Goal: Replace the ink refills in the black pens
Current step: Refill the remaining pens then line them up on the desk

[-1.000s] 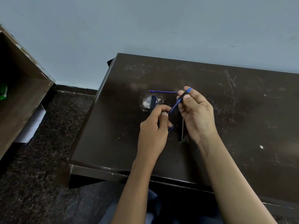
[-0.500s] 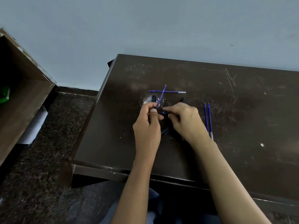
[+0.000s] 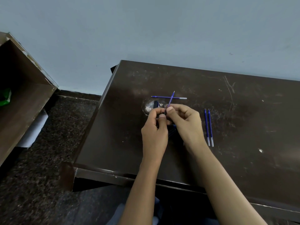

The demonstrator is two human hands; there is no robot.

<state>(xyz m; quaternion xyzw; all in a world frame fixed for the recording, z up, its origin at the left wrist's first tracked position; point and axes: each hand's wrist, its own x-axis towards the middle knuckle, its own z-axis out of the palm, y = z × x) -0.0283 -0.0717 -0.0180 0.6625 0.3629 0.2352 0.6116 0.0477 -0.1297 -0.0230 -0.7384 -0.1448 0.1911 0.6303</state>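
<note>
Hands meet over the middle of the dark table (image 3: 243, 111): the left hand (image 3: 154, 132) curls round a black pen barrel (image 3: 165, 113), mostly hidden, while the right hand (image 3: 186, 122) pinches a blue refill (image 3: 171, 98) angled up and away. Just beyond, another refill (image 3: 162, 96) lies flat; two more refills (image 3: 207, 127) lie side by side to the right.

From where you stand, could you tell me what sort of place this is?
Likely a plain indoor room, home or office: a scratched dark table by a blue wall, a speckled stone floor, a wooden cabinet at left.
</note>
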